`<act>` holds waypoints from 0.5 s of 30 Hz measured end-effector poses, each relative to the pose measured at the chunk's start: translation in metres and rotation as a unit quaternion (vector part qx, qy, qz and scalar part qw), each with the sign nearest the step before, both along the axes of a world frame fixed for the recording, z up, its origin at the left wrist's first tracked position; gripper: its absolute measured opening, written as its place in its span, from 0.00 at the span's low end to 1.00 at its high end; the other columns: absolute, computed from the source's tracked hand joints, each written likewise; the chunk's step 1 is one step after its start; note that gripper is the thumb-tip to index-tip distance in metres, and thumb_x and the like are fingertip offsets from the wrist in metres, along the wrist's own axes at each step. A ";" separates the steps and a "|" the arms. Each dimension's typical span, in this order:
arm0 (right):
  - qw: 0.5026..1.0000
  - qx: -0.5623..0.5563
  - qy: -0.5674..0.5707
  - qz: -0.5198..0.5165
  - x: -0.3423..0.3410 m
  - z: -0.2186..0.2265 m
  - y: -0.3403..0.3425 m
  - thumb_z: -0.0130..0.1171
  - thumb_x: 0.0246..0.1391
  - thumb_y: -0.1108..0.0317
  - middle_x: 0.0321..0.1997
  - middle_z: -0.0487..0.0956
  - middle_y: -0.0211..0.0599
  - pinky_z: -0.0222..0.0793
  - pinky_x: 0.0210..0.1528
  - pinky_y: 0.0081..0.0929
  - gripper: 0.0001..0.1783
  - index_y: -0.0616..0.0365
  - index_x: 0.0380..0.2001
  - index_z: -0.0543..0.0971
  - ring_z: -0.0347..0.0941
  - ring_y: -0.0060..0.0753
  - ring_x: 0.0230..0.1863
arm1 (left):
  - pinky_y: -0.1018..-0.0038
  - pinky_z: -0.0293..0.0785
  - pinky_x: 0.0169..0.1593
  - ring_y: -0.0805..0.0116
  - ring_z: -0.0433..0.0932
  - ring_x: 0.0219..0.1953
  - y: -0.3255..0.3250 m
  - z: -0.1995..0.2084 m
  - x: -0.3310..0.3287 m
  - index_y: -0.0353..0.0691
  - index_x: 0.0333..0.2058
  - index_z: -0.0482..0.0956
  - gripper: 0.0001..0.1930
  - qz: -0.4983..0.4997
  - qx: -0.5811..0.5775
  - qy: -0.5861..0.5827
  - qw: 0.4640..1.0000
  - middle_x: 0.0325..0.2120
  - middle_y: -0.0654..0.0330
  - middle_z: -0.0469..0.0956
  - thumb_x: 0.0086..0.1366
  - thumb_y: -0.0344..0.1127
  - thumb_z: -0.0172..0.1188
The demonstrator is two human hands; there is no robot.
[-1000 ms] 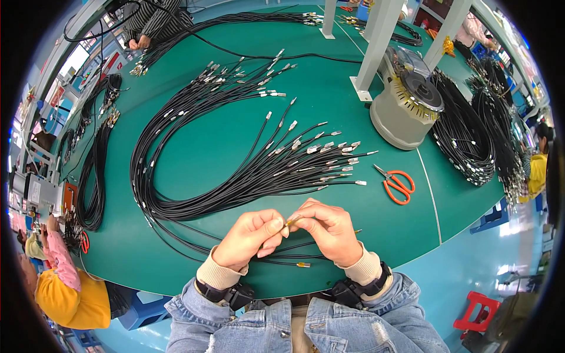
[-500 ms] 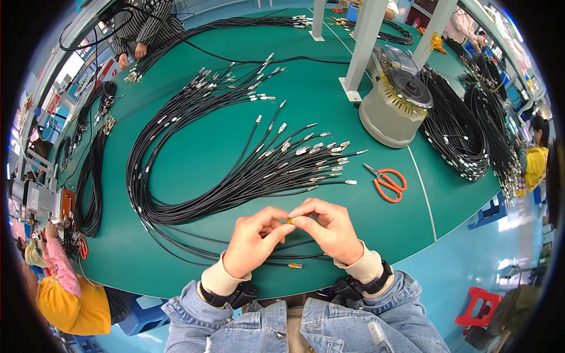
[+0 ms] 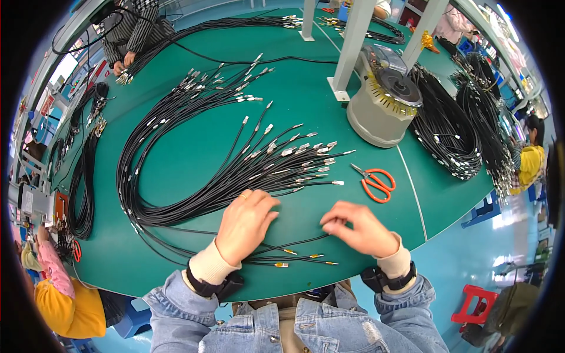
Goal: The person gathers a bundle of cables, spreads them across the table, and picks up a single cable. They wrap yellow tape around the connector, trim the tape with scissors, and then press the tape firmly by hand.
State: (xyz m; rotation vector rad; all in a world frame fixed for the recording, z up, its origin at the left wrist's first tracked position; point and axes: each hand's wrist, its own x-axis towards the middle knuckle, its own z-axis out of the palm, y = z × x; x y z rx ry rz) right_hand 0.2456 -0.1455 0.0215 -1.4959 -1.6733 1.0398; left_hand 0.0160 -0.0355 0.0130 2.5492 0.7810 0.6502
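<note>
My left hand [image 3: 245,227] hovers over the near edge of the cable bundle, fingers loosely bent and apart, with nothing seen in them. To its right, my right hand [image 3: 360,230] has its fingers curled in; whether anything sits between them is hidden. One thin black cable [image 3: 300,240] runs up to those fingertips, and its end does not show. Several other cables with yellow-sleeved ends [image 3: 281,265] lie on the green table between and below my hands. The large black cable bundle [image 3: 170,213] curves round at the left, its metal-tipped ends pointing right.
Orange-handled scissors [image 3: 378,185] lie beyond my right hand. Farther back stand a grey round machine [image 3: 379,120] and white posts [image 3: 351,53]. Coiled cables [image 3: 450,135] rest at the right, more cables [image 3: 82,194] at the left. Other people work around the table.
My hands were together at a small yellow piece; now they are apart, the left moved left and the right moved right. More yellow-sleeved cable ends show between them. The view has shifted slightly.
</note>
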 end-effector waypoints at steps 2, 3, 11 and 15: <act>0.998 0.022 -0.008 -0.061 0.017 0.007 0.006 0.57 0.53 0.71 0.29 0.76 0.33 0.67 0.36 0.21 0.06 0.63 0.32 0.78 0.70 0.22 0.31 | 0.66 0.71 0.37 0.57 0.73 0.35 0.009 -0.006 0.010 0.38 0.32 0.76 0.09 -0.009 0.031 -0.001 0.999 0.31 0.57 0.74 0.50 0.29 0.63; 0.992 0.044 -0.011 -0.116 0.027 0.011 0.009 0.58 0.53 0.72 0.29 0.76 0.31 0.67 0.36 0.20 0.06 0.64 0.32 0.78 0.70 0.21 0.31 | 0.66 0.71 0.36 0.57 0.73 0.35 0.012 -0.011 0.014 0.38 0.31 0.76 0.09 -0.002 0.038 0.018 0.999 0.31 0.58 0.74 0.50 0.29 0.63; 0.905 0.195 0.046 -0.376 0.158 0.039 0.037 0.55 0.56 0.64 0.30 0.76 0.26 0.63 0.35 0.15 0.11 0.63 0.35 0.78 0.67 0.15 0.31 | 0.67 0.71 0.35 0.56 0.73 0.31 0.018 -0.020 0.018 0.36 0.30 0.73 0.08 -0.028 -0.002 0.029 0.999 0.27 0.57 0.73 0.51 0.27 0.62; 0.887 0.122 0.076 -0.440 0.201 0.041 0.059 0.55 0.57 0.62 0.33 0.76 0.25 0.62 0.38 0.15 0.13 0.59 0.39 0.78 0.67 0.16 0.34 | 0.71 0.72 0.34 0.60 0.75 0.29 0.010 -0.013 0.014 0.34 0.32 0.74 0.07 -0.018 -0.109 -0.019 0.994 0.25 0.56 0.75 0.53 0.25 0.61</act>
